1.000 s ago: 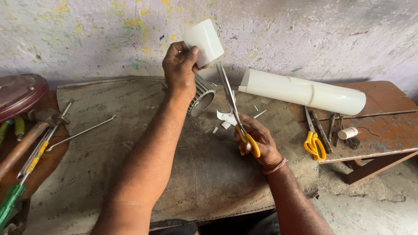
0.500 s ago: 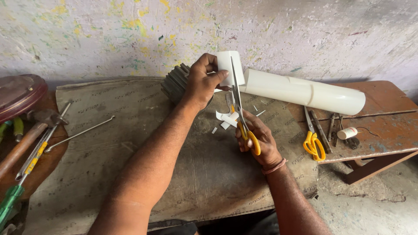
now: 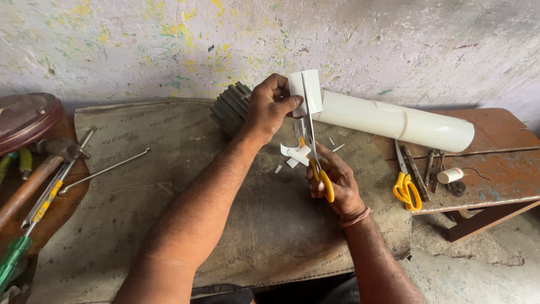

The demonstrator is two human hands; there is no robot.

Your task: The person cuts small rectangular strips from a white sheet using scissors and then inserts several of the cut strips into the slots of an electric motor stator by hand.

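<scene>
My left hand (image 3: 269, 107) grips a small white sheet piece (image 3: 306, 92), held upright above the work surface. My right hand (image 3: 332, 183) holds yellow-handled scissors (image 3: 315, 147), whose blades point up and run through the white piece. White offcuts (image 3: 293, 155) lie on the sacking just below the hands. A dark ribbed metal cylinder (image 3: 229, 107) sits behind my left wrist.
A long white rolled sheet (image 3: 396, 120) lies at the back right. A second pair of yellow scissors (image 3: 406, 183), small tools and a white spool (image 3: 451, 175) lie on the rusty metal table (image 3: 500, 169). A hammer (image 3: 39, 169), screwdrivers and a rod (image 3: 104, 169) lie at the left.
My left hand brought the white piece down and right from its raised position. The scissor blades now cut up through it. My right hand stayed nearly in place.
</scene>
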